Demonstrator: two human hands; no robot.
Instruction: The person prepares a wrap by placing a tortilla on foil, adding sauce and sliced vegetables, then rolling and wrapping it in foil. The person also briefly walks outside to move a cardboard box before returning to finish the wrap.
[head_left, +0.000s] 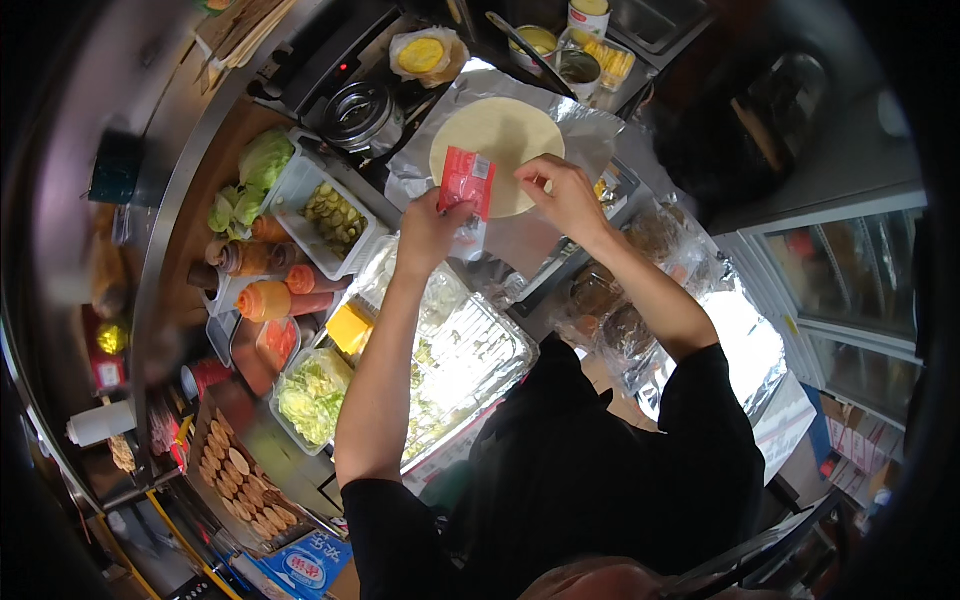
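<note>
My left hand grips a red and clear plastic packet bearing printing and a barcode. That packet overlaps the near left side of a round pale tortilla, which lies flat on a sheet of aluminium foil. Over the tortilla's right part hovers my right hand, its fingers bent and the thumb close to the fingertips. Whether something small sits in that pinch cannot be made out. A shadow falls across the middle of the tortilla.
Left of the foil stands a white tub of sliced pickles, beside sauce bottles and lettuce. A foil tray lies nearer me. Open cans stand behind; plastic-wrapped food is on the right. Several patties fill a pan at lower left.
</note>
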